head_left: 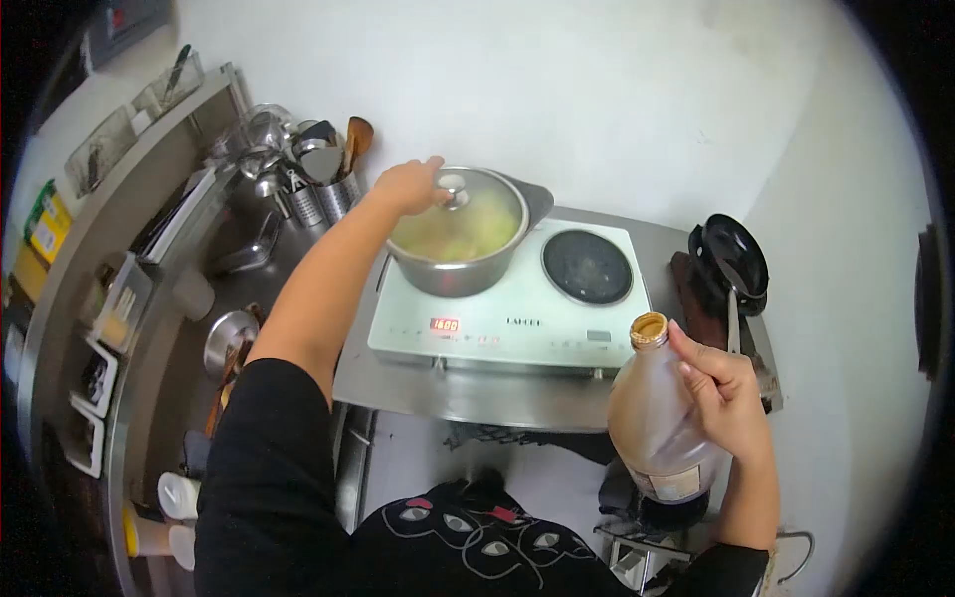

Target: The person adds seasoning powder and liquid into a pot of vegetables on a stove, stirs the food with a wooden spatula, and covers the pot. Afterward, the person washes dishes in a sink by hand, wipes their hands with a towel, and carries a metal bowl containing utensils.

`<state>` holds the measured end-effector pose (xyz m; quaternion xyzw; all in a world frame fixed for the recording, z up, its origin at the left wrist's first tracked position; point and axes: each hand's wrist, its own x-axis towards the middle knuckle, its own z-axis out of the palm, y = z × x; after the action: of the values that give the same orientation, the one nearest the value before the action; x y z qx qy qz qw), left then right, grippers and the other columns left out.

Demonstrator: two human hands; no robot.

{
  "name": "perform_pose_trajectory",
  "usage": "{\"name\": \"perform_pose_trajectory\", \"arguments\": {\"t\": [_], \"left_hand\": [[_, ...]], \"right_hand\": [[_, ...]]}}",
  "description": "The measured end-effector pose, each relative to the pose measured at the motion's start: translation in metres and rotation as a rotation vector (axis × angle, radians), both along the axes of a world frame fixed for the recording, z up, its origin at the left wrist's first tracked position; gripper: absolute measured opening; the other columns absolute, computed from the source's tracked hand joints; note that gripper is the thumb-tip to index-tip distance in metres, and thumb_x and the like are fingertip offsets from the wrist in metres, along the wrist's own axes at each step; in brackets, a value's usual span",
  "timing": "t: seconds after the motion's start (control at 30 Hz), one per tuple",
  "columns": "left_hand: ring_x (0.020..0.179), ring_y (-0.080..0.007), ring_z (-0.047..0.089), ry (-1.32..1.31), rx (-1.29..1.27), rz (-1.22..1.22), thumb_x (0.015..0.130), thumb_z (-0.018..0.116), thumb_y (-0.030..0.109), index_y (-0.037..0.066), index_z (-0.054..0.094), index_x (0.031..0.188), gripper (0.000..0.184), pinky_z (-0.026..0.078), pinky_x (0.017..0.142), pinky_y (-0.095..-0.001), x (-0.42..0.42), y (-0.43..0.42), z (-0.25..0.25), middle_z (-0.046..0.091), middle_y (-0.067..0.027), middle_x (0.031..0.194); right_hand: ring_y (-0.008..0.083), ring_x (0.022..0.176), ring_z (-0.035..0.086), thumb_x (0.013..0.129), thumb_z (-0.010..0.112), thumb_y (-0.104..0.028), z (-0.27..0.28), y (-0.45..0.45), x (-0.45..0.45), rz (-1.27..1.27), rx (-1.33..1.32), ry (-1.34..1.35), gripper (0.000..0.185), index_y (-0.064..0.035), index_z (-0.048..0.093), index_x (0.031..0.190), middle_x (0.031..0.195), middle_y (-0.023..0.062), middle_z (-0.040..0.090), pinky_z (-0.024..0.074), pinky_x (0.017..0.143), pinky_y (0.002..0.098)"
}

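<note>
A steel pot (456, 277) stands on the left burner of a white two-burner cooktop (497, 343), covered by a glass lid (477, 224) with green and yellowish food showing through. My left hand (410, 187) is at the lid's knob (453, 189), its fingers curled around it. Over the front right of the counter, my right hand (724, 390) grips a large clear bottle (657, 423) by its handle. The bottle is uncapped and upright, slightly tilted, with brown residue around its mouth.
The right burner (587, 267) carries no pot. Black pans (731, 261) rest at the right by the wall. Behind my left arm are steel utensil holders (338, 197) with ladles and a wooden spatula (358, 137). A curved steel shelf (124, 398) with containers runs along the left.
</note>
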<state>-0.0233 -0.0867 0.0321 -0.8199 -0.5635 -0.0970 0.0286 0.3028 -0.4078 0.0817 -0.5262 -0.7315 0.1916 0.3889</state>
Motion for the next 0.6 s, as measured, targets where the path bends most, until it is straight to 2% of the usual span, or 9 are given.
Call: {"name": "perform_pose_trajectory", "arguments": {"t": [0.07,0.17,0.27,0.3,0.4,0.47,0.53,0.6], "left_hand": [[0.093,-0.0346,0.058,-0.010,-0.031,0.034,0.077,0.060,0.043,0.014,0.048,0.121,0.054,0.046,0.080,-0.0430,0.010,0.031,-0.012,0.059,-0.0190,0.101],[0.089,-0.0330,0.060,0.080,-0.121,-0.194,0.074,0.060,0.044,0.014,0.050,0.116,0.053,0.047,0.077,-0.0425,0.014,0.062,-0.026,0.062,-0.0166,0.096],[0.083,-0.0322,0.061,0.115,-0.081,-0.188,0.071,0.060,0.043,0.014,0.053,0.109,0.048,0.048,0.074,-0.0417,0.013,0.080,-0.038,0.064,-0.0146,0.089],[0.082,-0.0321,0.062,0.098,-0.081,-0.198,0.071,0.060,0.042,0.014,0.054,0.109,0.048,0.048,0.073,-0.0413,0.011,0.082,-0.035,0.064,-0.0149,0.088],[0.078,-0.0311,0.062,-0.033,-0.067,-0.238,0.071,0.061,0.040,0.015,0.056,0.110,0.046,0.049,0.071,-0.0397,-0.002,0.092,-0.009,0.065,-0.0161,0.087],[0.076,-0.0293,0.063,-0.212,-0.066,-0.283,0.073,0.061,0.036,0.015,0.056,0.111,0.044,0.049,0.072,-0.0379,-0.019,0.100,0.025,0.065,-0.0170,0.086],[0.072,-0.0247,0.064,-0.283,-0.070,-0.241,0.074,0.061,0.032,0.015,0.056,0.113,0.042,0.049,0.070,-0.0347,-0.038,0.111,0.060,0.066,-0.0184,0.084],[0.063,-0.0188,0.060,-0.354,0.062,-0.269,0.075,0.061,0.031,0.013,0.056,0.111,0.040,0.048,0.063,-0.0322,-0.061,0.118,0.082,0.064,-0.0150,0.074]], "right_hand": [[0.0177,0.092,0.062,0.082,0.050,0.005,0.012,0.031,-0.004,0.000,-0.049,-0.028,0.033,-0.0001,0.056,0.115,0.105,0.0178,0.063,0.0440,0.081,0.0249],[0.0148,0.084,0.061,0.083,0.049,0.004,0.021,0.077,-0.010,0.009,-0.031,-0.087,0.033,-0.0007,0.056,0.115,0.100,0.0180,0.064,0.0443,0.077,0.0243],[0.0095,0.074,0.056,0.085,0.048,0.003,0.027,0.117,-0.019,-0.013,-0.037,-0.089,0.032,-0.0025,0.056,0.116,0.093,0.0131,0.066,0.0441,0.072,0.0229],[0.0055,0.069,0.047,0.087,0.048,0.001,0.037,0.127,-0.024,-0.076,-0.169,-0.083,0.032,-0.0044,0.056,0.117,0.084,0.0054,0.064,0.0425,0.068,0.0211],[0.0042,0.067,0.042,0.088,0.048,-0.001,0.056,0.159,-0.032,-0.106,-0.302,-0.103,0.032,-0.0057,0.055,0.118,0.080,0.0005,0.061,0.0408,0.066,0.0195],[0.0055,0.070,0.046,0.088,0.048,-0.003,0.061,0.181,-0.043,-0.093,-0.297,-0.107,0.031,-0.0054,0.056,0.118,0.085,0.0018,0.063,0.0417,0.069,0.0205],[0.0064,0.071,0.048,0.088,0.048,-0.004,0.068,0.201,-0.059,-0.095,-0.343,-0.163,0.031,-0.0052,0.056,0.117,0.087,0.0030,0.065,0.0422,0.071,0.0214],[0.0069,0.072,0.049,0.087,0.048,-0.004,0.069,0.223,-0.076,-0.049,-0.387,-0.199,0.030,-0.0046,0.056,0.116,0.089,0.0058,0.066,0.0428,0.073,0.0222]]}}
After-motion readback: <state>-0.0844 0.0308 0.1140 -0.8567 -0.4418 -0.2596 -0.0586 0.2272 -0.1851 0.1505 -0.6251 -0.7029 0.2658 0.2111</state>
